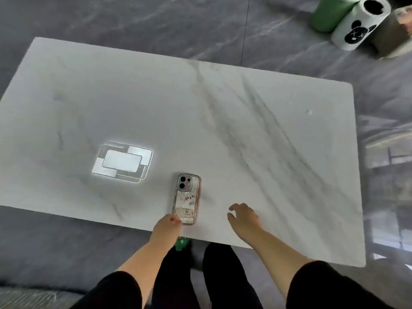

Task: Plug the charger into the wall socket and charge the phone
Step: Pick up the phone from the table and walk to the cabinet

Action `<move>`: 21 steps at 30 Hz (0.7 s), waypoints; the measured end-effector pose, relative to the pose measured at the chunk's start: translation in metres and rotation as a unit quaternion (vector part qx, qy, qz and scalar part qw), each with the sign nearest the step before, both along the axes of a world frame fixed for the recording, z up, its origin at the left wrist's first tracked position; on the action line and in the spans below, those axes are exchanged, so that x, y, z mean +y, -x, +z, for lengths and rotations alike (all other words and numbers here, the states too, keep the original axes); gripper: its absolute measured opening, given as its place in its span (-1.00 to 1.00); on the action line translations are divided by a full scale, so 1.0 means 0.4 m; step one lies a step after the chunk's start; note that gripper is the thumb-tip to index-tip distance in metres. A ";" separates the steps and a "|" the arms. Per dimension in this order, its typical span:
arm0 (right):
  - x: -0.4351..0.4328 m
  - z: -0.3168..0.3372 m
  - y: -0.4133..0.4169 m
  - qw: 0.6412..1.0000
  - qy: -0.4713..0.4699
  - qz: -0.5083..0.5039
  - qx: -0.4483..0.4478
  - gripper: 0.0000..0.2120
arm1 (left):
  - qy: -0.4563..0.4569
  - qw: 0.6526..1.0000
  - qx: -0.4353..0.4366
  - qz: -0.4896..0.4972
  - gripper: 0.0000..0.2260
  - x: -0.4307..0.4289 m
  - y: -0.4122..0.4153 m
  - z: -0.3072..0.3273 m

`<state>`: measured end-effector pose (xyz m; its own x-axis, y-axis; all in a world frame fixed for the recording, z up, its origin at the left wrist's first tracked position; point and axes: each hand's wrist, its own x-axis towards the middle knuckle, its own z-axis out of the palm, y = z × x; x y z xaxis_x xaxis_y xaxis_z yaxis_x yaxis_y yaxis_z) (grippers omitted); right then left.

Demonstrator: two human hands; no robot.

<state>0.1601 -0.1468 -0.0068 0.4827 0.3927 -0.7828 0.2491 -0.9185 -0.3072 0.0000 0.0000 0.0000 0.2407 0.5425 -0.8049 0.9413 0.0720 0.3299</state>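
A phone (186, 198) in a clear case with cartoon pictures lies face down near the front edge of the white marble table (245, 130), camera end away from me. My left hand (166, 226) rests at the phone's near left corner, fingertips touching it. My right hand (243, 216) hovers over the table a little to the right of the phone, fingers apart and holding nothing. No charger, cable or wall socket shows in this view.
A bright reflection of a ceiling light (123, 162) lies on the table left of the phone. On the dark grey floor at the top right stand a green cylinder (328, 14), a white panda-print stool (359, 25) and a beige one (394, 34).
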 end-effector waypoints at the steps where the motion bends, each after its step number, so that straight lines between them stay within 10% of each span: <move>1: 0.014 -0.030 -0.010 1.000 0.008 0.015 -0.021 -0.55 | -0.016 1.000 -0.005 0.007 -0.78 0.004 -0.018 -0.026; 12: 0.072 -0.203 0.026 0.988 0.119 0.101 0.020 0.30 | -0.191 0.977 0.060 0.075 0.08 -0.041 -0.146 -0.230; 21: 0.096 -0.226 0.022 0.971 0.206 0.122 0.023 0.43 | -0.229 0.971 0.054 0.039 -0.03 -0.080 -0.128 -0.292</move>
<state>0.1514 -0.1085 -0.0972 0.3756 0.1394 -0.9163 0.4688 -0.8814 0.0581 0.0512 -0.0320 -0.1167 0.1122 0.8623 -0.4938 0.9699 0.0130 0.2431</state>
